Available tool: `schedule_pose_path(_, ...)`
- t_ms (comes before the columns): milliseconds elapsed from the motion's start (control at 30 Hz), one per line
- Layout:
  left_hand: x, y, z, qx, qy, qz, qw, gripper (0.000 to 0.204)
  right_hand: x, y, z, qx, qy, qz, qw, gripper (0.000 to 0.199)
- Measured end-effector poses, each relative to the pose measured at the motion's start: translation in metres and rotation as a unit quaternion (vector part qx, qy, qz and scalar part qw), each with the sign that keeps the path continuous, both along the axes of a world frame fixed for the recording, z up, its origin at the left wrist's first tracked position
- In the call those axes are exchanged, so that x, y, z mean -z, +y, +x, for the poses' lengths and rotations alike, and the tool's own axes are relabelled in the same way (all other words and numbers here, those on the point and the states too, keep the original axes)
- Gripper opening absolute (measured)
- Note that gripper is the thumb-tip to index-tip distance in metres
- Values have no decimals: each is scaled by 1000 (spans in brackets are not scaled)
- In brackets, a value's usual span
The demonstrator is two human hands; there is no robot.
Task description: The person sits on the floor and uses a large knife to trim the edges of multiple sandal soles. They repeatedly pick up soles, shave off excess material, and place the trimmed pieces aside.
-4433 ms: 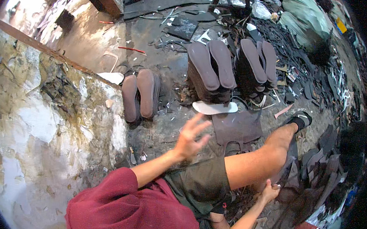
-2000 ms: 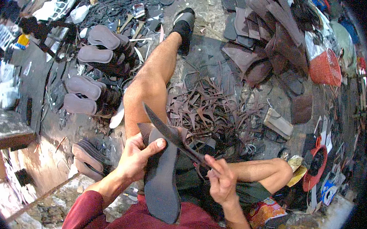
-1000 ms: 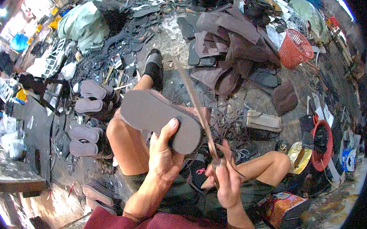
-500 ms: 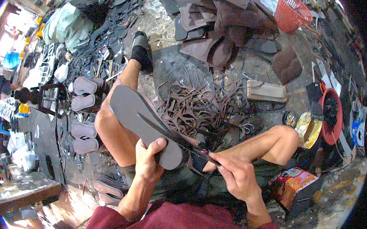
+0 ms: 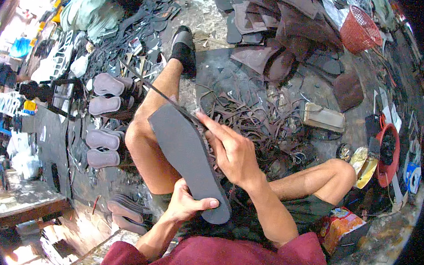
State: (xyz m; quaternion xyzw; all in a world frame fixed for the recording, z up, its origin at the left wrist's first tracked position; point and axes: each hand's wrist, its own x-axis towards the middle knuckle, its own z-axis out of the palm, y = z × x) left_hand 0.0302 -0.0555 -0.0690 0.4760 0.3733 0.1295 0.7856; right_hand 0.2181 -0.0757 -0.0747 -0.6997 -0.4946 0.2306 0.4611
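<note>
My left hand (image 5: 189,204) grips the narrow lower end of a grey shoe sole (image 5: 183,150), thumb on its flat face, fingers hidden behind. The sole is held tilted above my lap, its broad end up and to the left. My right hand (image 5: 235,154) is closed at the sole's right edge, forefinger stretched out. From it a long, thin, dark knife (image 5: 148,85) runs up and left past the sole's top end, over my shin. The knife's handle is hidden in the hand.
A heap of thin dark offcut strips (image 5: 254,106) lies between my legs. Paired soles (image 5: 107,105) stand to the left. Dark sheets (image 5: 299,35) are piled ahead, near a red basket (image 5: 362,29). At the right are a pale block (image 5: 324,116) and a red basin (image 5: 389,151).
My right hand has moved up and left along the sole's edge, carrying the knife beyond the top end. The sole has turned steeper and shifted right. The whole view has shifted slightly.
</note>
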Motion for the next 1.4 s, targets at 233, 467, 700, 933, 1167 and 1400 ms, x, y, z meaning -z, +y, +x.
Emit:
schedule_pose_path(233,-9,7,-22,14,43,135,990,53,-24,-34,-20,-49,320,35,945,82)
schedule_pose_path(467,-35,45,-23,-203,-117,-146,961,34,-13,-125,-34,23,189,-44,981,42)
schedule_pose_path(700,-30,28,-43,-208,-50,-246,945,35,30,-234,-32,-7,22,-54,998,37)
schedule_pose_path(933,-23,25,-35,-217,-39,-239,946,31,36,-170,-41,15,-27,-18,999,35)
schedule_pose_path(1167,-17,32,-44,-165,-7,-169,972,25,-4,-102,8,-98,-28,-55,993,40)
schedule_pose_path(1400,-22,36,-40,-132,-1,-144,981,25,-53,-38,41,-245,-64,-132,958,38)
